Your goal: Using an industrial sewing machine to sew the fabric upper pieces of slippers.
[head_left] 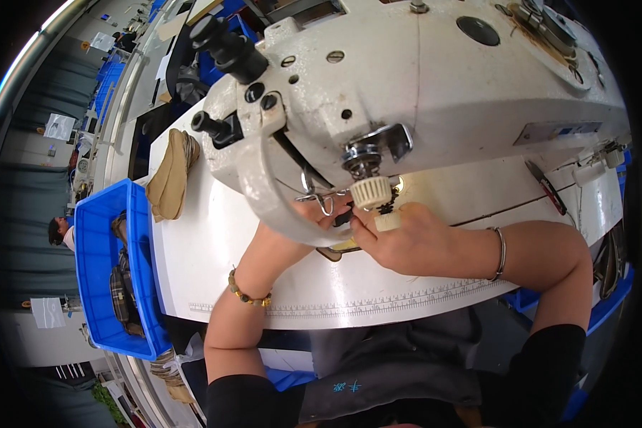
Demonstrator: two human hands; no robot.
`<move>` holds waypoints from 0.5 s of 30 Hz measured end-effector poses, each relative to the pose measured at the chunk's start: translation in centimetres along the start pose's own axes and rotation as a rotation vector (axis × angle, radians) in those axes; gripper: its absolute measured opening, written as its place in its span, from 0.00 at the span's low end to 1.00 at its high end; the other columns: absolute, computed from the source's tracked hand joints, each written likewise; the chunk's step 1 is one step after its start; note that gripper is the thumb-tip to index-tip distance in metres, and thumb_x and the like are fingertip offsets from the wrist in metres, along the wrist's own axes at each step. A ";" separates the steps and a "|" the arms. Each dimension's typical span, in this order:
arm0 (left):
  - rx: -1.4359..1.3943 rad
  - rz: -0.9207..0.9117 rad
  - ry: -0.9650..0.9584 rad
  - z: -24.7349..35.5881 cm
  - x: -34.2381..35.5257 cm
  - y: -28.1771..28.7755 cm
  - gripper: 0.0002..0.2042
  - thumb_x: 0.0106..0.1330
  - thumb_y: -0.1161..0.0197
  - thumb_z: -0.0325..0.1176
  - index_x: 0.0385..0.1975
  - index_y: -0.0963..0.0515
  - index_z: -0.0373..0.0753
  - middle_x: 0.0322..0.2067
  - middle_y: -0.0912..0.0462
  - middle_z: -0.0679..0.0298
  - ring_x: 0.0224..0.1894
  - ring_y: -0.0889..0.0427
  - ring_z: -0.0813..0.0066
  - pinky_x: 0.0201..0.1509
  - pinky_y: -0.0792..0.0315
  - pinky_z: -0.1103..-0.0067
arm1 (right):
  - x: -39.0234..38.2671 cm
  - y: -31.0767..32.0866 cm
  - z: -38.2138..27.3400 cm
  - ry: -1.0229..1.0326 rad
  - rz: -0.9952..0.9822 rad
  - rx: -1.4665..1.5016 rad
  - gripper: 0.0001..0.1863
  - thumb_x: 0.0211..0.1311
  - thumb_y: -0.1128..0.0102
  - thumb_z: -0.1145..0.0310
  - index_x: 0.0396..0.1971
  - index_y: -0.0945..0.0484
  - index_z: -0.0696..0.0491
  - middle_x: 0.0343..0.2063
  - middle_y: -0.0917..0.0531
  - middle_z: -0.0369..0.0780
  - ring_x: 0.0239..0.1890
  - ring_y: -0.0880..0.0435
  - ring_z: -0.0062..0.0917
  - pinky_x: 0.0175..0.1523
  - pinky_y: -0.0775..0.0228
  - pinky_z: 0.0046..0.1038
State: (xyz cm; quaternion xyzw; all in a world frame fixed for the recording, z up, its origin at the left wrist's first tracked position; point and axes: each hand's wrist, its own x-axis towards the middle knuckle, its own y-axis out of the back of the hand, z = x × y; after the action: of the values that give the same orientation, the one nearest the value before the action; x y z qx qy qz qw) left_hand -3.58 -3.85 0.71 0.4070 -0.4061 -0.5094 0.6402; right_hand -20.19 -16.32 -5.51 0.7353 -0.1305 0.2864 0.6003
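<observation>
Both my hands are at the needle area of a large white sewing machine (471, 93). My left hand (314, 211) is partly covered by the machine's curved white lever, and its fingertips touch a small dark piece (343, 216). My right hand (410, 246) has its fingers bent and pinched together beside that piece, just below the cream tension knob (371, 192). What the right fingers grip is hidden. Under the hands, a tan piece with a dark edge (329, 254) lies on the white table (221, 264).
A stack of tan sole-shaped pieces (170, 178) lies on the table's left side. Beside it stands a blue bin (96, 285) holding plaid fabric pieces. Red-handled snips (548, 189) rest at the right. A ruler strip (357, 309) follows the front edge. Another person (62, 232) is far left.
</observation>
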 end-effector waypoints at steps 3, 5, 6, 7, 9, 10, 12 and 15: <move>-0.016 0.043 -0.014 0.5 0.2 -0.1 0.04 0.59 0.32 0.29 0.28 0.17 0.36 0.23 0.19 0.59 0.22 0.22 0.60 0.25 0.30 0.71 | -0.1 0.0 0.2 -0.001 0.008 0.014 0.07 0.41 0.39 0.72 0.19 0.29 0.54 0.10 0.29 0.35 0.12 0.24 0.25 0.15 0.36 0.30; -0.027 0.085 -0.038 0.6 0.2 -0.3 0.04 0.59 0.32 0.29 0.28 0.17 0.36 0.23 0.19 0.59 0.22 0.21 0.60 0.25 0.29 0.71 | -0.2 -0.2 0.3 -0.010 0.012 -0.001 0.06 0.41 0.39 0.72 0.20 0.27 0.54 0.11 0.28 0.35 0.12 0.24 0.26 0.16 0.35 0.30; -0.039 0.127 -0.064 0.6 0.2 -0.5 0.03 0.58 0.32 0.28 0.28 0.17 0.36 0.23 0.19 0.59 0.23 0.21 0.60 0.25 0.29 0.71 | -0.2 -0.3 0.3 -0.019 0.015 -0.016 0.06 0.41 0.39 0.72 0.22 0.26 0.53 0.11 0.28 0.35 0.13 0.24 0.26 0.17 0.35 0.30; -0.037 0.127 -0.063 0.7 0.2 -0.6 0.03 0.58 0.32 0.28 0.28 0.17 0.36 0.23 0.19 0.59 0.23 0.21 0.60 0.25 0.29 0.71 | -0.3 -0.1 0.4 -0.018 0.017 -0.016 0.06 0.41 0.39 0.72 0.22 0.26 0.53 0.11 0.28 0.35 0.13 0.24 0.26 0.17 0.35 0.30; 0.006 0.164 -0.076 0.8 0.4 -1.0 0.03 0.58 0.33 0.28 0.29 0.17 0.37 0.24 0.18 0.60 0.23 0.20 0.60 0.26 0.28 0.71 | -0.4 0.5 0.6 -0.029 -0.130 -0.031 0.14 0.44 0.39 0.72 0.34 0.19 0.57 0.32 0.17 0.41 0.25 0.18 0.27 0.23 0.29 0.27; 0.007 0.164 -0.075 0.7 0.3 -1.2 0.03 0.58 0.33 0.28 0.29 0.17 0.37 0.24 0.18 0.60 0.23 0.20 0.60 0.26 0.28 0.71 | -0.3 0.7 0.6 -0.028 -0.130 -0.031 0.14 0.44 0.39 0.72 0.34 0.19 0.57 0.32 0.17 0.41 0.25 0.18 0.27 0.23 0.29 0.27; 0.036 0.172 -0.064 0.5 0.1 -1.5 0.03 0.57 0.34 0.28 0.29 0.17 0.38 0.25 0.18 0.60 0.24 0.19 0.59 0.26 0.27 0.71 | -0.2 0.9 0.8 -0.017 -0.124 -0.028 0.14 0.44 0.39 0.72 0.35 0.19 0.56 0.27 0.18 0.39 0.20 0.20 0.27 0.22 0.30 0.28; 0.013 0.134 -0.007 0.7 0.2 -1.4 0.03 0.58 0.34 0.28 0.29 0.17 0.38 0.25 0.18 0.60 0.24 0.19 0.60 0.25 0.27 0.71 | -0.1 1.0 0.9 -0.033 -0.088 -0.049 0.13 0.45 0.39 0.72 0.34 0.19 0.55 0.24 0.20 0.37 0.17 0.22 0.27 0.20 0.32 0.29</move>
State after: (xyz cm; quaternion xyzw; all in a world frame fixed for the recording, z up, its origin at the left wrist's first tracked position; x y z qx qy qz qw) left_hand -4.64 -4.32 -0.32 0.3813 -0.4382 -0.4641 0.6688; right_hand -20.58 -17.47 -4.84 0.7299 -0.1151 0.2444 0.6280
